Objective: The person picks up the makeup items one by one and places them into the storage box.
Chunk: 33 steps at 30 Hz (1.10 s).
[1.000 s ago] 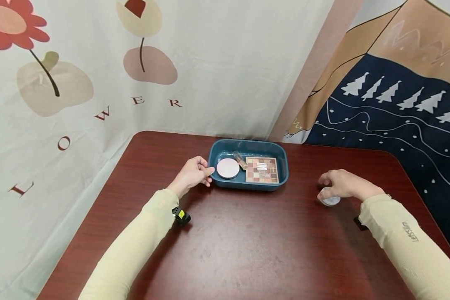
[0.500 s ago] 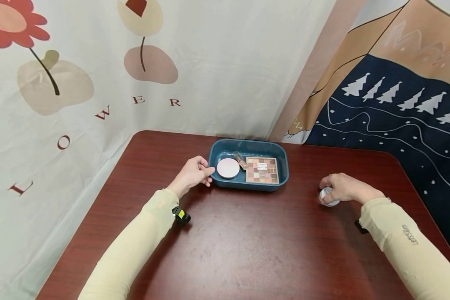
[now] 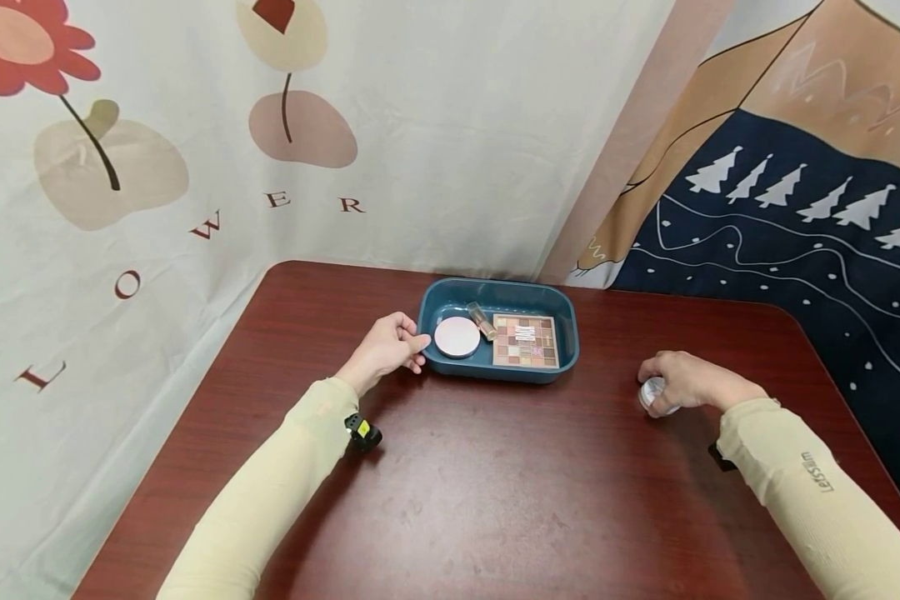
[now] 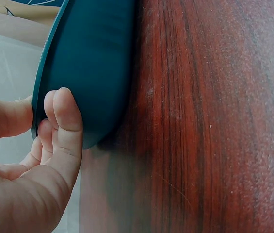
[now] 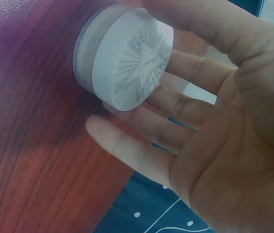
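Note:
My left hand pinches the left rim of a dark teal plastic bin, thumb over the edge and fingers against the outer wall, as the left wrist view shows close up. In the bin lie a round pale pink compact, a small clear tube with a gold part and a square eyeshadow palette. Off to the right, my right hand grips a round white powder jar between thumb and fingers. A star and rays mark the jar's lid in the right wrist view.
The dark red wooden table has rounded far corners. Behind it hang a white flower-print curtain and a navy cloth with white trees. The bin stands near the far edge.
My right hand has come slightly nearer, its fingers closing round the powder jar, whose lid shows more now. The left hand and the bin have stayed in place.

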Each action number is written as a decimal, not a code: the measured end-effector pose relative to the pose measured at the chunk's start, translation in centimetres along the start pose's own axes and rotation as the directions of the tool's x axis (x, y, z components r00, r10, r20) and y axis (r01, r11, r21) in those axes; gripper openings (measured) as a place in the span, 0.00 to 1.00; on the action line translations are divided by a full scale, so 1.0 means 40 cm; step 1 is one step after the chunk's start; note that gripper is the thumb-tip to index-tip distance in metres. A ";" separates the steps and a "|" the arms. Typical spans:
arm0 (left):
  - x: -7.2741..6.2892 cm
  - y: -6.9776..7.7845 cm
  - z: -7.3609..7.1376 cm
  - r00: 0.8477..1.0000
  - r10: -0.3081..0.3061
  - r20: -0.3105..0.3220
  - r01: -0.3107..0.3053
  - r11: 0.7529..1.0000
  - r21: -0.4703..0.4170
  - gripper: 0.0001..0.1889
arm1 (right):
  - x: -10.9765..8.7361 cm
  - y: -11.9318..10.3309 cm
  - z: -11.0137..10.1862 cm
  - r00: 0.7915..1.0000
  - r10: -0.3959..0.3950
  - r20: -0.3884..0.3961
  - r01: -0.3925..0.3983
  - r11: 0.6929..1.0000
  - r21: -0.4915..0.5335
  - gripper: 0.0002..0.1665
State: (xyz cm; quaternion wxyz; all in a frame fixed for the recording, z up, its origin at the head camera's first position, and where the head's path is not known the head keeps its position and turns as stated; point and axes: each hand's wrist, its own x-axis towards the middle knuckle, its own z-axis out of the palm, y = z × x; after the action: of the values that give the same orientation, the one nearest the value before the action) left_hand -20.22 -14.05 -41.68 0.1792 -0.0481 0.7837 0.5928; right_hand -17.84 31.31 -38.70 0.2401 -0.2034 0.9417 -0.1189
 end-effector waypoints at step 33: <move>0.002 -0.001 0.000 1.000 0.024 0.006 -0.024 1.000 -0.011 0.10 | 0.002 0.002 -0.038 0.989 -0.048 -0.140 0.044 0.999 -0.027 0.24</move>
State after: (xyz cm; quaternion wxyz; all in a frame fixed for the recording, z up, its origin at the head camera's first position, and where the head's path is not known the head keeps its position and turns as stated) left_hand -20.27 -14.04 -41.75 0.1744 -0.0378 0.7805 0.5992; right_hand -18.70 31.52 -37.46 0.1679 -0.2191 0.9527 -0.1272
